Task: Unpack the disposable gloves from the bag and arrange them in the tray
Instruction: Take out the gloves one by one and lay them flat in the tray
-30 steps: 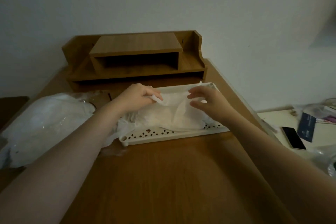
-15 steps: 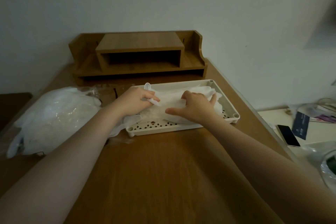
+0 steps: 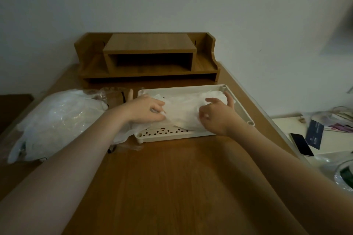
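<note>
Gloves [image 3: 183, 112] under both hands' fingers [image 3: 214, 101]

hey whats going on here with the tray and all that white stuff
A person is laying disposable gloves into a white tray on a wooden desk. The left hand pinches the pile at its left end, and the right hand rests on the right part, fingers spread. Some of the pile hangs over the tray's left edge. A plastic bag with more white material lies to the left of the tray.
</note>
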### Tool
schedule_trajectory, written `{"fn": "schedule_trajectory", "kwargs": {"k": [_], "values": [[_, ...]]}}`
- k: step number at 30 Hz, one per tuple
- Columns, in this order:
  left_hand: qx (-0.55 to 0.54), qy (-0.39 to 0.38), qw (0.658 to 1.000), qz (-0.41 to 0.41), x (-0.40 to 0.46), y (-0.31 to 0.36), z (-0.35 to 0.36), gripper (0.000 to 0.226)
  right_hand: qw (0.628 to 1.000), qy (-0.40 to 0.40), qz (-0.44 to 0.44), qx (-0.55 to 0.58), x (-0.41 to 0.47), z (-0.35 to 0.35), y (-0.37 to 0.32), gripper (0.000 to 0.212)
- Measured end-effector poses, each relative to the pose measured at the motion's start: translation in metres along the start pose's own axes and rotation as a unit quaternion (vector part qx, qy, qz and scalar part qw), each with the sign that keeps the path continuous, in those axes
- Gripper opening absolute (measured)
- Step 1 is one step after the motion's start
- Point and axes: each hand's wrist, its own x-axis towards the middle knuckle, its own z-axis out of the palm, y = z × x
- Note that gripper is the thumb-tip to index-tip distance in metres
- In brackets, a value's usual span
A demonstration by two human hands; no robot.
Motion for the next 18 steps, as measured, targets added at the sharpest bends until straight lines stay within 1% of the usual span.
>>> {"fn": "schedule_trajectory", "kwargs": {"k": [2, 4, 5, 6, 7, 8, 10, 11, 12, 14, 15, 18], "values": [[0.051, 0.016, 0.998, -0.033, -0.001, 0.005, -0.003, 0.035, 0.994, 0.077, 0.017, 0.079, 0.004, 0.000, -0.002, 0.031], [0.094, 0.076, 0.991, -0.057, 0.003, 0.014, -0.007, 0.042, 0.982, 0.166, 0.007, 0.089, 0.017, 0.004, -0.005, 0.029], [0.111, 0.113, 0.986, -0.052, 0.008, 0.021, -0.007, 0.041, 0.980, 0.180, 0.004, 0.089, 0.024, 0.006, -0.007, 0.029], [0.130, 0.140, 0.981, -0.037, 0.014, 0.031, -0.005, 0.039, 0.983, 0.162, 0.006, 0.090, 0.032, 0.008, -0.009, 0.034], [0.144, 0.150, 0.978, -0.017, 0.020, 0.041, 0.001, 0.040, 0.990, 0.116, 0.007, 0.082, 0.040, 0.013, -0.010, 0.041], [0.148, 0.140, 0.979, -0.003, 0.025, 0.050, 0.010, 0.044, 0.997, 0.050, -0.001, 0.050, 0.047, 0.020, -0.012, 0.051], [0.130, 0.083, 0.988, -0.012, 0.034, 0.059, 0.033, 0.054, 0.997, -0.071, -0.016, -0.028, 0.055, 0.034, -0.011, 0.067], [0.118, 0.053, 0.991, -0.032, 0.038, 0.056, 0.043, 0.060, 0.994, -0.103, -0.013, -0.045, 0.058, 0.039, -0.008, 0.071], [0.102, 0.029, 0.993, -0.053, 0.041, 0.049, 0.049, 0.067, 0.992, -0.113, -0.004, -0.049, 0.058, 0.042, -0.004, 0.072], [0.083, 0.004, 0.992, -0.092, 0.044, 0.034, 0.052, 0.082, 0.993, -0.104, 0.017, -0.045, 0.058, 0.043, 0.009, 0.073], [0.083, -0.002, 0.991, -0.104, 0.045, 0.028, 0.052, 0.087, 0.993, -0.101, 0.029, -0.046, 0.057, 0.043, 0.016, 0.078], [0.105, 0.001, 0.988, -0.117, 0.043, 0.024, 0.054, 0.099, 0.990, -0.102, 0.076, -0.058, 0.051, 0.045, 0.032, 0.102]]}}
